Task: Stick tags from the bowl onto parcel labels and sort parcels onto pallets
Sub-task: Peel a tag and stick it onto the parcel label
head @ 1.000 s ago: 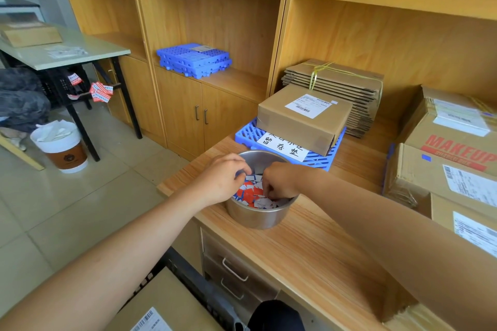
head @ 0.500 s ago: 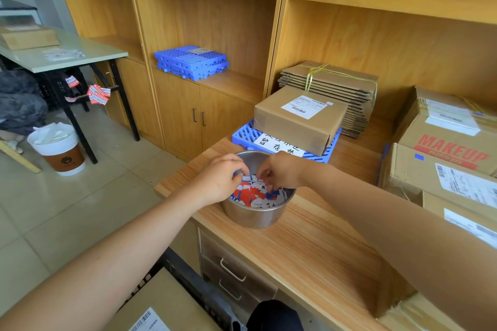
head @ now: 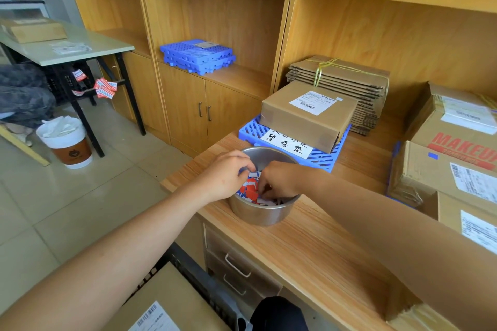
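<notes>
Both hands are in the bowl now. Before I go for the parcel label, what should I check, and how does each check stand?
1. Tags available: ok. Red, blue and white tags lie in the steel bowl.
2. Single tag picked out: cannot tell. The left hand and right hand have their fingers curled among the tags, which hides any pinch.
3. Bowl steady: ok. It stands upright on the wooden counter.
4. Target parcel in place: ok. The parcel sits on the blue pallet just behind the bowl.
5. Label exposed: ok. The parcel label faces up, uncovered.
6. Label already tagged: cannot tell, too small.
</notes>
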